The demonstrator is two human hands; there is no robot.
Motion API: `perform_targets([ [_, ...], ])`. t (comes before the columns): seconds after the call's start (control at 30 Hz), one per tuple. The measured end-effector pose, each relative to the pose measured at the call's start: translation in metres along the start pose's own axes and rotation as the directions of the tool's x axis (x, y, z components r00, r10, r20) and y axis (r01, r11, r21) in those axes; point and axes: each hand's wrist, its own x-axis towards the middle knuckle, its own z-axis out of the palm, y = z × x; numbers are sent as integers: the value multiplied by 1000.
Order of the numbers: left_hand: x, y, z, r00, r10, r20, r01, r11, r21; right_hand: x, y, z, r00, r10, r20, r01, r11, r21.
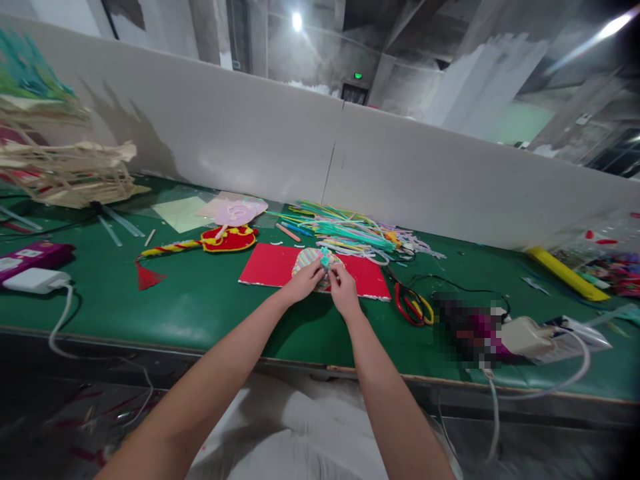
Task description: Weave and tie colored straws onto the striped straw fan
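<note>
My left hand (304, 281) and my right hand (344, 288) meet over the red board (267, 263), fingers closed in a pinch. Between them is a rounded craft piece (303, 257) in pastel stripes, seemingly made of pipe cleaners. A small teal piece (325, 256) sits on its upper middle, right at my fingertips. The fingers hide the lower part of the craft piece. Just behind the board lies a bundle of pipe cleaners (345, 230) in teal, yellow and lilac.
Red-handled scissors (407, 307) lie right of the board. To the left are a red and yellow tasselled ornament (227, 239), a lilac piece (240, 211) and a white charger (37, 281). A wooden stick model (75, 173) stands far left. A partition (250, 133) runs behind the green table (200, 307).
</note>
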Motion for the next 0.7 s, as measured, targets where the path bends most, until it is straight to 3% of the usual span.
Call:
perform_targets([
  [0.37,-1,-3,-2,1000,-17,-1,17,999,51,0,-2,-2,998,-34,-47,32,999,-26],
  [0.7,-1,5,-4,998,-55,25,58,986,-155,0,-3,-2,997,-63,-44,62,998,-21],
])
